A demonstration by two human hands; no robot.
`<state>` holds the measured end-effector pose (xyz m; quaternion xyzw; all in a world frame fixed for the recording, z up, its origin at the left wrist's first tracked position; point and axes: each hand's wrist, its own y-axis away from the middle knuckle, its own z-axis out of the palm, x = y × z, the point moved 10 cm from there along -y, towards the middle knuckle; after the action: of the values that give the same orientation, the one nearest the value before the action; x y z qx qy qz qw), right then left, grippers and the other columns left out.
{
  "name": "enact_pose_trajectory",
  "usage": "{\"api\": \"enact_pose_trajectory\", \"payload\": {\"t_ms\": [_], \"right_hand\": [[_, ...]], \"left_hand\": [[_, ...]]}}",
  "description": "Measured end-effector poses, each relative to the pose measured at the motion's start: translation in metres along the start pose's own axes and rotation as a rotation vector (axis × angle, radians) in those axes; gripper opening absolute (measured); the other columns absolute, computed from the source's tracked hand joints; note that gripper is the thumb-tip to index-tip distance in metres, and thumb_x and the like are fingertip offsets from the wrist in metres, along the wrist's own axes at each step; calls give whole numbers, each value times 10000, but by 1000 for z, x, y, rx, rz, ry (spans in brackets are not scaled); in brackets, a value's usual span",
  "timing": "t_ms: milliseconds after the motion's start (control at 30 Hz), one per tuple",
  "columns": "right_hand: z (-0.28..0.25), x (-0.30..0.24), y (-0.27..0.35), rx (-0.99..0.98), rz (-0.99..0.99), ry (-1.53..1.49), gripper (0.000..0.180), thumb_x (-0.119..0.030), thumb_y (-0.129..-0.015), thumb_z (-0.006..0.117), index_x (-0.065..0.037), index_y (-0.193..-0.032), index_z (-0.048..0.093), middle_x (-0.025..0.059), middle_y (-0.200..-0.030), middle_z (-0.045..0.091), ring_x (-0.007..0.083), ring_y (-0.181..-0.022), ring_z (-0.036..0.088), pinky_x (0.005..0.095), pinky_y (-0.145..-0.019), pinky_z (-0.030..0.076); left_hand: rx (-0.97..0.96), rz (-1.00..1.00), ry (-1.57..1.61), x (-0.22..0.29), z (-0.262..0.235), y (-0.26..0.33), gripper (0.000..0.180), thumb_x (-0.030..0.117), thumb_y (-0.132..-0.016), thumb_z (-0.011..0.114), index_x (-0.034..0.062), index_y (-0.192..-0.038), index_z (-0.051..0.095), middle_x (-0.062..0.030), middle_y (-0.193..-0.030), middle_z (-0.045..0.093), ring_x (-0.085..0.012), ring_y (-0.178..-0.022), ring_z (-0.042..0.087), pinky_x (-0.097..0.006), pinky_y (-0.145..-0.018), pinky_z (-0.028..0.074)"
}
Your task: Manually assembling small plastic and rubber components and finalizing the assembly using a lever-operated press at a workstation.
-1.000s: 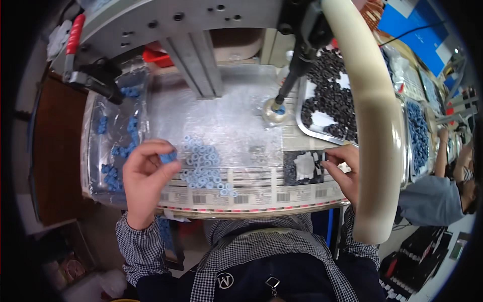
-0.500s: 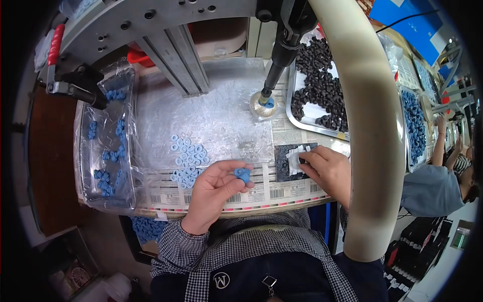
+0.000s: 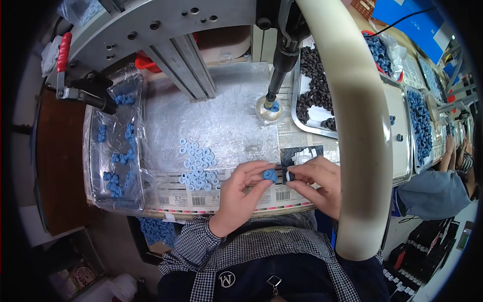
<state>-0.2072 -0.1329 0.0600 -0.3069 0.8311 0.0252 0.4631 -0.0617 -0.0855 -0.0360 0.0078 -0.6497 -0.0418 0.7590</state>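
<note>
My left hand (image 3: 242, 197) pinches a small blue ring-shaped part (image 3: 269, 175) between thumb and fingers. Close beside it, my right hand (image 3: 318, 182) grips a small black part (image 3: 290, 176) with a white face turned toward the blue one; a slight gap separates the two. Behind the right hand lies a dark flat pad (image 3: 287, 157) bearing crumpled white material (image 3: 305, 155). Left of my left hand, several pale blue rings (image 3: 197, 168) are spread loosely over the edge of a metal plate (image 3: 231, 121). Another blue piece (image 3: 274, 107) sits on a round fixture (image 3: 266, 115) under a vertical dark rod (image 3: 279, 75).
A thick cream duct (image 3: 362, 151) drops down at my right. Behind it stands a metal tray (image 3: 297, 113) of black parts. A plastic-lined tray (image 3: 118, 201) with blue clusters stands at left, near a red-handled clamp (image 3: 63, 53). Another person (image 3: 432, 194) works at far right.
My right hand has lifted from the pad and come left with the black part. The left hand has moved right with the blue part, so both are now close together. The view has shifted slightly.
</note>
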Motion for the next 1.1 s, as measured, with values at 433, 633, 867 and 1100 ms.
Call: {"api": "enact_pose_trajectory", "payload": {"t_ms": [433,633,867,1100], "right_hand": [[22,-1,0,-4,-112,121,338,-19,-761,824,-14,-1082,720,97,-839,666,186,-673,672,290,-562,536],[23,-3,0,-13,-110,107,316,-36,-767,827,-17,-1064,722,91,-834,665,181,-664,673,283,-553,533],[27,3,3,8,-79,119,302,-51,-776,829,-11,-1052,714,81,-819,652,175,-663,674,279,-556,535],[30,7,7,41,-69,121,272,-65,-772,839,-1,-1012,728,99,-818,671,184,-625,643,291,-540,512]], "left_hand": [[70,136,-301,15,3,3,388,-14,-915,689,-13,-1284,567,-155,-1226,680,-231,-1026,733,-309,-862,584],[61,160,-293,18,4,1,400,-30,-915,676,-12,-1296,555,-164,-1237,681,-231,-1018,735,-314,-857,589],[95,285,-445,31,4,5,402,-44,-891,683,-13,-1278,579,-182,-1170,704,-271,-995,740,-328,-824,597],[123,505,-680,53,16,11,433,-55,-851,702,-18,-1271,598,-197,-1114,716,-321,-919,739,-363,-775,603]]}}
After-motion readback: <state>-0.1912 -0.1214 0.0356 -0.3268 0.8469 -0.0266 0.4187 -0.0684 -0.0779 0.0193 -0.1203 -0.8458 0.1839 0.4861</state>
